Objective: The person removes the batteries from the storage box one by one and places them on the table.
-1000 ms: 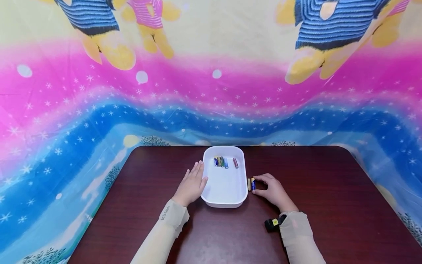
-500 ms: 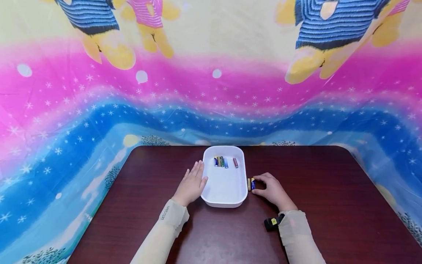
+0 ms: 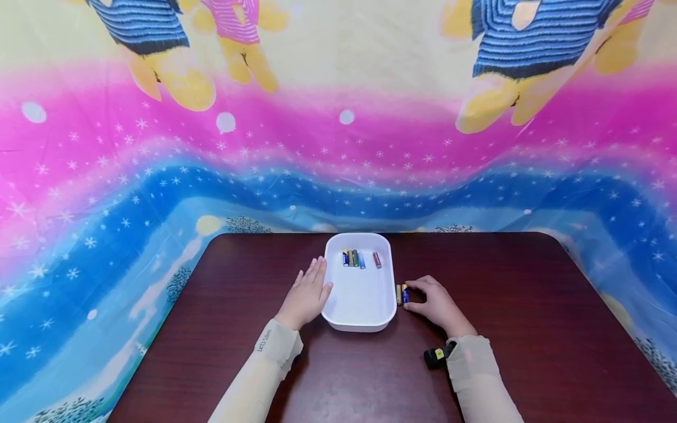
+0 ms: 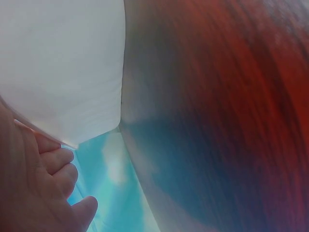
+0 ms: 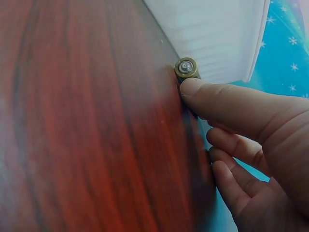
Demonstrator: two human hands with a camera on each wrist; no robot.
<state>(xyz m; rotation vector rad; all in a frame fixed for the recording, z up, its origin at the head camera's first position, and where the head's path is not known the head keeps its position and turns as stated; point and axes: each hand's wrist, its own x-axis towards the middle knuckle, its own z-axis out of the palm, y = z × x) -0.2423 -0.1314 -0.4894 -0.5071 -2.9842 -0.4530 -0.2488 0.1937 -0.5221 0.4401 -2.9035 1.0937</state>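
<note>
A white plastic tray (image 3: 359, 302) stands on the table in the head view. My left hand (image 3: 303, 298) rests against its left side, fingers straight along the rim. Just outside the tray's right wall, two batteries lie side by side: a gold one (image 3: 399, 295) nearer the wall and a blue-and-yellow one (image 3: 405, 294). My right hand (image 3: 438, 304) pinches the blue-and-yellow battery end to end between thumb and fingers. In the right wrist view the thumb (image 5: 222, 99) covers most of it, while the end of the gold battery (image 5: 186, 66) shows beside the tray wall.
Inside the tray, several batteries, among them a light blue one (image 3: 362, 261), lie in a row near the far end. A red battery (image 3: 376, 259) lies apart to their right. The dark wooden table (image 3: 365, 376) meets a patterned cloth (image 3: 338, 153) behind.
</note>
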